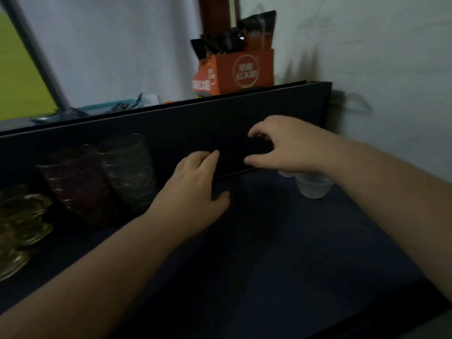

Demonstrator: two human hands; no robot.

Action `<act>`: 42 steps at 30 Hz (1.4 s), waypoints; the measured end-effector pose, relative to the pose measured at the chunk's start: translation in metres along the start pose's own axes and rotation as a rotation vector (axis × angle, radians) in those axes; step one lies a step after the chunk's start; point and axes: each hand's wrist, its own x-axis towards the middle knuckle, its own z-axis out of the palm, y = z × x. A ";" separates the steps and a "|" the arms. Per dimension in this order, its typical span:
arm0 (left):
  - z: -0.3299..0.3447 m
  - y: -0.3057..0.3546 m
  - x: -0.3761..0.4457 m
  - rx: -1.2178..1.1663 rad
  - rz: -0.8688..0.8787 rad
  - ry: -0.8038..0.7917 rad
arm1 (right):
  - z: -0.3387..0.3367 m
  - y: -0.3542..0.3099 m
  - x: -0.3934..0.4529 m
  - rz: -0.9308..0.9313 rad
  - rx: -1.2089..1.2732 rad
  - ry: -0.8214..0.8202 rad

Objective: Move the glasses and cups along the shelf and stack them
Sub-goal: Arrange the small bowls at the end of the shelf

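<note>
On the dark shelf (269,253), a stack of dark red glasses (78,184) leans beside a stack of clear ribbed glasses (129,167) at the left. Amber glasses (24,216) stand at the far left edge. A small clear plastic cup (314,187) sits at the right, partly hidden under my right wrist. My left hand (195,184) hovers over the shelf just right of the clear stack, fingers spread, holding nothing. My right hand (283,145) is raised in front of the shelf's dark back panel, its fingers and thumb curled apart with nothing visible between them.
The dark back panel (183,128) rises behind the shelf. Above it stand an orange carton (242,72) with dark packets and a blue tray (97,108). A white wall closes the right side. The light is dim and the image is blurred.
</note>
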 end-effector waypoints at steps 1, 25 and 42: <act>0.004 0.007 0.011 -0.011 0.028 -0.013 | -0.004 0.012 -0.015 0.052 -0.008 0.027; 0.069 0.063 0.128 -0.171 0.202 -0.306 | 0.056 0.062 -0.088 0.361 0.298 0.125; 0.008 -0.029 0.041 -0.054 -0.337 0.061 | 0.043 0.037 -0.087 0.291 0.630 0.250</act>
